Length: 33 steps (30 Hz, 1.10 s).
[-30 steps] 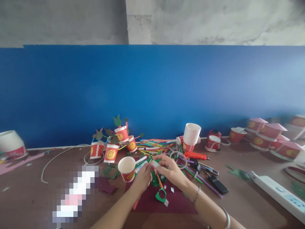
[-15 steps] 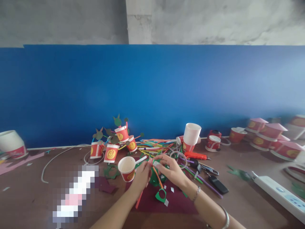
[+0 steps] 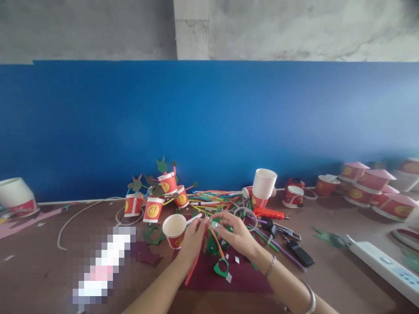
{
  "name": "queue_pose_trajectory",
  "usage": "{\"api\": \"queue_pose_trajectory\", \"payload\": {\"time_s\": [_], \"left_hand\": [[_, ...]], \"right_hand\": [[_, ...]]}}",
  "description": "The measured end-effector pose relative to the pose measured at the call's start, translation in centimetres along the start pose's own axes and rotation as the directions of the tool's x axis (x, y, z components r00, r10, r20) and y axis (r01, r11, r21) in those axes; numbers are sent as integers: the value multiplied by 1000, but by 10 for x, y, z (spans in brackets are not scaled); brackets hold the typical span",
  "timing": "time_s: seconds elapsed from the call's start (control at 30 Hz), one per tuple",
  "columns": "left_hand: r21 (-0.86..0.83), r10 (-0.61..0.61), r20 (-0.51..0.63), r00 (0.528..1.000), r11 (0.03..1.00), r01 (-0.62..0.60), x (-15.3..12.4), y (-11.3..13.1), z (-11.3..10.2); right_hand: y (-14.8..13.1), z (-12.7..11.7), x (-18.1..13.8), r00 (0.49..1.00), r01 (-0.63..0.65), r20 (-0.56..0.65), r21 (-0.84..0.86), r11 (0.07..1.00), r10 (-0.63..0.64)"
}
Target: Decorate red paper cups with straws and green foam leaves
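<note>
Head view showed my left fingers, just right of a paper cup, pinching a red straw, apparently for steadiness, my right fingers half-curled, holding a small pale piece.

Soft, dim light, brighter from the right; blue wall pales there, darkens leftward. Cups at the table's far right corner smeared, stretched; pixelated patch toward its left edge. Detail between left hand and right hand soft.
</note>
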<state>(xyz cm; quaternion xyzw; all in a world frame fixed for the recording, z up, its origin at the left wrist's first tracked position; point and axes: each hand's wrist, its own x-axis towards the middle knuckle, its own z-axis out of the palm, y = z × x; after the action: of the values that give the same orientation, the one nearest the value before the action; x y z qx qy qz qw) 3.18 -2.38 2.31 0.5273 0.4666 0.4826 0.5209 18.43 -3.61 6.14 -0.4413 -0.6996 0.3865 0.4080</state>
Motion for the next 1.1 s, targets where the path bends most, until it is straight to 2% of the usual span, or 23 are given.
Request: {"api": "queue_pose_trajectory", "payload": {"time_s": [0.2, 0.37, 0.5, 0.6, 0.77, 0.93, 1.1], "left_hand": [[-67, 44, -15, 999, 997, -45, 4, -5, -1], [-186, -16, 52, 999, 982, 25, 1, 1, -2], [-242, -4, 112, 994, 970, 31, -4, 10, -3], [-290, -42, 208, 977, 952, 102, -7, 14, -3], [-400, -114, 271, 956, 890, 220, -8, 15, -5], [-392, -148, 364, 920, 871, 296, -9, 14, -5], [-411, -151, 345, 926, 863, 293, -8, 13, -6]], "right_hand": [[-4, -1, -1, 1000, 4, 14, -36, 999, -4], [0, -2, 1, 999, 34, -6, -137, 990, -35], [13, -3, 5, 999, 17, -46, -257, 966, -29], [21, -2, 6, 999, 28, -33, -249, 968, -37], [21, 3, 5, 997, 62, -39, -199, 978, -72], [17, 7, 4, 995, -21, -96, -207, 978, 1], [16, 8, 4, 990, 35, -124, -242, 970, -66]]}}
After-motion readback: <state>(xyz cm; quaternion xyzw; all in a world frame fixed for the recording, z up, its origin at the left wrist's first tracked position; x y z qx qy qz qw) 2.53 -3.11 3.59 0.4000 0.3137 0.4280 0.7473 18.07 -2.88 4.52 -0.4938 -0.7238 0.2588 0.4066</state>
